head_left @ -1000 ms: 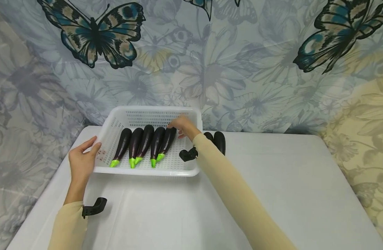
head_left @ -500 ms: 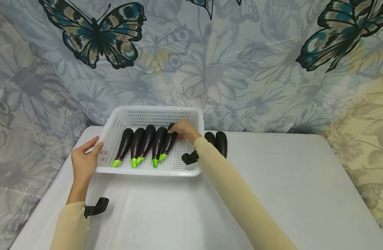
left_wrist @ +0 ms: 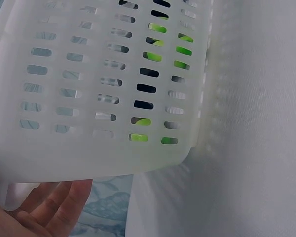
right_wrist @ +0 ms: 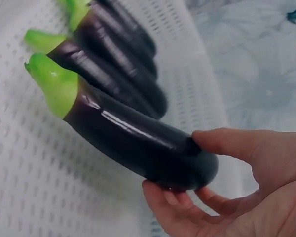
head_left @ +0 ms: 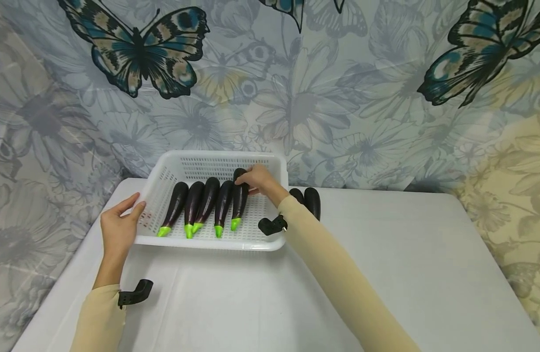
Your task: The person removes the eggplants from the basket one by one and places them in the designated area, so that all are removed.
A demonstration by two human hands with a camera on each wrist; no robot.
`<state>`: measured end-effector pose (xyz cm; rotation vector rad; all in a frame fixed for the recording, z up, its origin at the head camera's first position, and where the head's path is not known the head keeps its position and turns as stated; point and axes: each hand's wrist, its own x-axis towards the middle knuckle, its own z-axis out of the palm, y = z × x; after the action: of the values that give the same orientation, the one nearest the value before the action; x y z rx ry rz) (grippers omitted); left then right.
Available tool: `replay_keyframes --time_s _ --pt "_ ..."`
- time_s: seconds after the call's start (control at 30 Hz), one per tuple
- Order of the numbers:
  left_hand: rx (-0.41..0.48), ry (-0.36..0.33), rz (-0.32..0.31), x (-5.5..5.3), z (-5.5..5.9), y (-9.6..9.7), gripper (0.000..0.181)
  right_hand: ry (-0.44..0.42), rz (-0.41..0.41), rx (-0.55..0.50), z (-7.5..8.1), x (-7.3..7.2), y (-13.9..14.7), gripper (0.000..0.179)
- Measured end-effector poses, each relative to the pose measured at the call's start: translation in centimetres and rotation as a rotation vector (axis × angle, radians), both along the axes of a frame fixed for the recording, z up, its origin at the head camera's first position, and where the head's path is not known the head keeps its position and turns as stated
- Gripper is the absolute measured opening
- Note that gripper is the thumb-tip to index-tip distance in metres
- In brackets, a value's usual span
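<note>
A white perforated plastic basket (head_left: 208, 245) stands at the table's back left. My left hand (head_left: 119, 226) grips its left rim; in the left wrist view its fingers (left_wrist: 71, 202) show below the basket's wall. My right hand (head_left: 262, 181) reaches into the basket's right side and holds an eggplant (head_left: 239, 200) by its dark rounded end. In the right wrist view the thumb lies on one side of this eggplant (right_wrist: 138, 138) and fingers on the other, its green stem end pointing away from the hand. Several more eggplants (head_left: 205, 203) lie side by side to its left.
Two dark eggplants (head_left: 312, 201) lie on the white table (head_left: 397, 254) just right of the basket, partly hidden by the right sleeve. A patterned cloth (head_left: 296, 98) with butterflies hangs behind the table. Each wrist carries a black camera mount (head_left: 137, 292).
My right hand has taken hold of the rightmost eggplant. Its green end has swung right, away from the neighbouring eggplant, and it stands more upright in view. My left hand stays on the rim.
</note>
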<state>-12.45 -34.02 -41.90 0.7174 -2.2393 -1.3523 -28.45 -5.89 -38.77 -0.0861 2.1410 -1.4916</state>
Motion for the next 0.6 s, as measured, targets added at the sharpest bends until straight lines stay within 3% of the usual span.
replay_keyframes --time_s 0.6 --pt "-0.001 -0.011 -0.007 0.1 -0.1 -0.2 0.041 0.127 0.055 -0.124 5.9 1.3 3.4 0.058"
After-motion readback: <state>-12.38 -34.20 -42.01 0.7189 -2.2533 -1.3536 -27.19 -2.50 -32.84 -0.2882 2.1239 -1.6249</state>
